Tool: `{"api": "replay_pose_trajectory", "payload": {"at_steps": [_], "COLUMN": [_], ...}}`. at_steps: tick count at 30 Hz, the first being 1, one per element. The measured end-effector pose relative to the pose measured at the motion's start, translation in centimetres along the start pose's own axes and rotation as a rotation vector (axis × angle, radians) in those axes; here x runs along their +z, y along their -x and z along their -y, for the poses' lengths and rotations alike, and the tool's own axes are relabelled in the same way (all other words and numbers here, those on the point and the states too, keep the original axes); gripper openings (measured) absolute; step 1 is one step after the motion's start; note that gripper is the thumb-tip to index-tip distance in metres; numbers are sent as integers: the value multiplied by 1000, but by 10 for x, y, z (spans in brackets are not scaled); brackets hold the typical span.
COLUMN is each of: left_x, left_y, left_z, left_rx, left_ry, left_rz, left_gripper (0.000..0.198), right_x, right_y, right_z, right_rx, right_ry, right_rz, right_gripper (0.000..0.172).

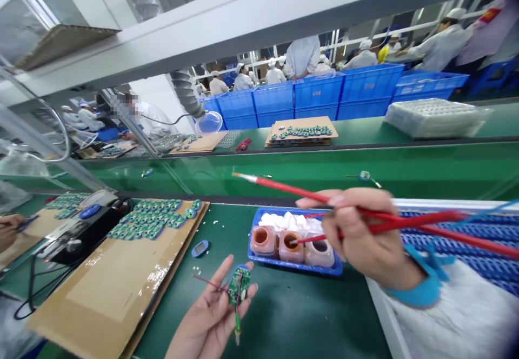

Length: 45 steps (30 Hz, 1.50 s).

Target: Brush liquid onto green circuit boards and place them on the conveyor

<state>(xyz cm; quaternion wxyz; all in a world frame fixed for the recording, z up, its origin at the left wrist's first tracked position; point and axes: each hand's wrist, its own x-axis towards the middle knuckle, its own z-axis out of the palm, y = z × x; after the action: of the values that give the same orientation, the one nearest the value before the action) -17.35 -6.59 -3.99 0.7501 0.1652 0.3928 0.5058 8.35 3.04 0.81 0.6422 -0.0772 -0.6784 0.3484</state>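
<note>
My left hand point(208, 310), low in the middle of the head view, grips a small green circuit board point(238, 284) between thumb and fingers. Thin red wires and a greenish lead with a metal tip come off the board. My right hand point(360, 232) is closed around red-handled brushes; one brush point(284, 187) points left, its bristles in the air above a blue tray point(295, 270). Another red stick runs from beside this hand into the middle jar point(291, 248). Beside that jar stand an orange-stained jar point(263, 244) and a clear jar point(319, 256), with white tissue point(287, 220) behind.
Left of my hands, cardboard point(109, 278) carries rows of green boards. A small blue device point(200, 248) lies nearby. Behind runs a green conveyor point(316, 172) with a few pieces. Blue slotted racks point(466, 245) stand at right. A co-worker's hand point(10, 229) is at far left.
</note>
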Motion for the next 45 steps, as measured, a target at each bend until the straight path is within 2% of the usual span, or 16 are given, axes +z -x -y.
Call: {"api": "replay_pose_trajectory", "payload": {"at_steps": [2, 5, 9, 12, 20, 28, 37, 43, 45], "left_x": [5, 10, 13, 12, 12, 19, 33, 44, 47], "left_y": [0, 0, -3, -4, -4, -10, -19, -28, -29], "left_z": [0, 1, 6, 9, 14, 16, 15, 20, 21], "left_rx": [-4, -11, -21, -10, 7, 10, -4, -17, -17], "left_ry": [-2, 47, 86, 88, 103, 99, 80, 84, 79], "left_rz": [29, 67, 76, 73, 95, 133, 146, 175, 180], "left_gripper": [70, 45, 27, 29, 36, 33, 38, 50, 56], "right_x": [0, 1, 0, -3, -4, -7, -14, -13, -14], "right_y": [-1, -3, -3, 0, 4, 4, -1, 0, -2], "right_z": [-1, 0, -1, -6, -6, -1, 0, 1, 6], "right_rx": [-27, -15, -57, -25, -73, -108, -104, -95, -100], "right_ry": [3, 7, -25, -24, -9, 28, 61, 50, 73], "right_rz": [-6, 57, -23, -1, -37, -87, -66, -56, -93], "right_gripper": [6, 8, 8, 9, 7, 7, 7, 7, 7]}}
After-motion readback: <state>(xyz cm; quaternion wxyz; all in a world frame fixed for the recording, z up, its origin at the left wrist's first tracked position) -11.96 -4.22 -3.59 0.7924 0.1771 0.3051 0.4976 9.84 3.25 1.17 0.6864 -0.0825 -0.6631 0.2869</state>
